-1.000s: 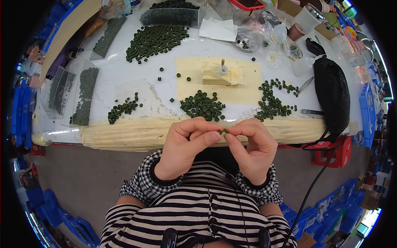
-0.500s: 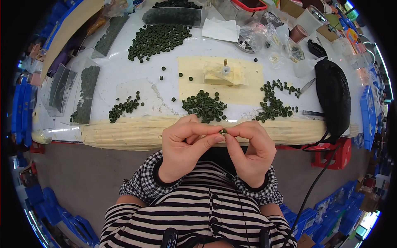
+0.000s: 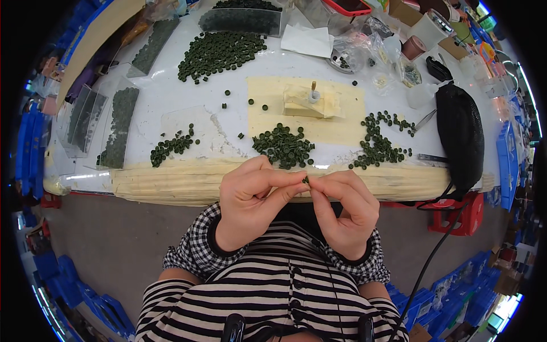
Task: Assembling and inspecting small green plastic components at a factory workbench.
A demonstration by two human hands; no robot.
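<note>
My left hand [image 3: 246, 199] and right hand [image 3: 348, 211] meet at the near edge of the table [image 3: 165, 94], thumb and forefinger of each pinching a small green piece [image 3: 306, 180]. It sits right at my fingertips, between my two hands; whether it is one part or two, I cannot tell. Just beyond lies the middle pile [image 3: 279, 145] of green discs, with the left pile [image 3: 172, 146] and right pile [image 3: 380, 147] either side, and a yellowish block [image 3: 307, 105] farther back.
</note>
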